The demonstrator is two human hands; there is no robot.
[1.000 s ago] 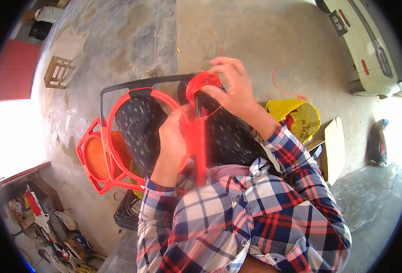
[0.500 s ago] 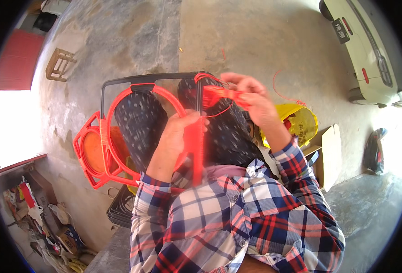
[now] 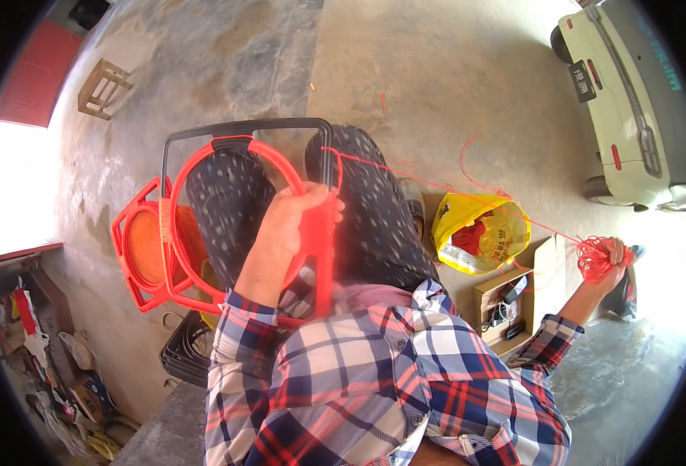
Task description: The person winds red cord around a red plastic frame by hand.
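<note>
Across my lap lies a black tubular frame (image 3: 261, 124) with a red ring (image 3: 188, 175) set inside it, several stretches wrapped in red cord. My left hand (image 3: 275, 231) is closed around the frame's right side, where the red wrapping (image 3: 321, 248) is partly blurred. From the frame's upper right corner, a taut red cord (image 3: 436, 184) runs out to the right. Far out at that side, my right hand (image 3: 614, 268) is closed on a bundle of red cord (image 3: 591, 261), its loops spilling from the fingers.
A second red-wrapped frame (image 3: 129, 252) rests at my left, over black frames (image 3: 184, 353). A yellow bag (image 3: 506, 208) with red material inside stands right of my legs, beside an open cardboard box (image 3: 492, 295). Farther off are a wooden stool (image 3: 102, 89) and a parked vehicle (image 3: 614, 101).
My right hand has swung from beside the frame's upper corner far out to the right with the cord bundle, drawing the cord straight. My left hand has kept its hold on the frame.
</note>
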